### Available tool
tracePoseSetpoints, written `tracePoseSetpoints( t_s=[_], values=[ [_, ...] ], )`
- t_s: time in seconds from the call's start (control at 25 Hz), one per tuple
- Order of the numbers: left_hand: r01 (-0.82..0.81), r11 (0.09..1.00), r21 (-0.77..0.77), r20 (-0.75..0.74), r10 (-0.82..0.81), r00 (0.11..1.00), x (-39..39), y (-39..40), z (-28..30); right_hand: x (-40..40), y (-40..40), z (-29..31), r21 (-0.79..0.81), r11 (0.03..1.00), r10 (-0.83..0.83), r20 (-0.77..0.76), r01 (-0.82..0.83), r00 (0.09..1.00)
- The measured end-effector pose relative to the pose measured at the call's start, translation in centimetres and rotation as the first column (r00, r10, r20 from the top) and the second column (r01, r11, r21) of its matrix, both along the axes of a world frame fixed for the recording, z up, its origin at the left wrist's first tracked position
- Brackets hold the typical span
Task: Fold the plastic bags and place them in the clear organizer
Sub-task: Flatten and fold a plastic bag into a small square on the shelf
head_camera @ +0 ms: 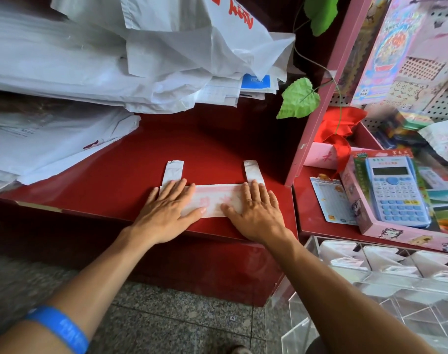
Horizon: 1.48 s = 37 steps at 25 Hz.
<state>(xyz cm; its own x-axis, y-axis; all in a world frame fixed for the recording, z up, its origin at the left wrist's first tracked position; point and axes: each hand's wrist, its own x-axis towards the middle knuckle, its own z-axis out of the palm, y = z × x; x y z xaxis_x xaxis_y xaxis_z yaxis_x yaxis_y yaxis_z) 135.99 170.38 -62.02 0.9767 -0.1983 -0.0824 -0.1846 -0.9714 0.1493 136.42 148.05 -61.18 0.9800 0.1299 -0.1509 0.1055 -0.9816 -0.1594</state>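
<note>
A blue wristband (62, 328) with unreadable print is showing nearest, on the left arm. At near right, the organizer (386, 277) is holding folded bags below the surface's (131, 162) edge. Both hands are lying flat, fingers straight, pressing the bag (215, 203) close to the near edge: left hand (170, 209), right hand (256, 213). Its faint red print is unreadable; two handles are pointing away. Bare red surface is stretching beyond toward the pile (90, 65) of white bags with red lettering.
</note>
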Motion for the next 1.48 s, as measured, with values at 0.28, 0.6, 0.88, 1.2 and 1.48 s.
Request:
tracePoseSetpoints(
  t_s=[0.28,0.6,0.88,1.2,1.48],
  values=[
    [0.202,0.979,-0.006,-0.035,-0.202,0.979,-2.1,3.2,0.7,-1.5,-2.1,0.6,-0.002,0.995,0.095,0.014,-0.095,0.995],
    [0.109,0.879,-0.465,0.193,-0.019,0.981,-4.1,6.5,0.3,-3.6,-6.1,0.8,0.055,0.949,0.306,0.088,-0.312,0.948],
    [0.07,0.878,-0.473,0.221,0.041,0.974,-4.9,6.5,0.0,-4.2,-7.1,0.8,0.269,0.908,0.273,0.203,-0.322,0.94],
    [-0.022,0.726,-0.687,0.162,0.183,0.97,-5.5,6.0,1.8,-3.3,-7.3,0.8,0.523,0.839,-0.005,0.284,-0.15,0.959],
    [-0.217,0.475,-0.853,-0.025,0.378,0.926,-5.0,5.0,2.0,-1.9,-6.8,1.3,0.715,0.687,-0.261,0.08,0.127,0.962]
  ],
)
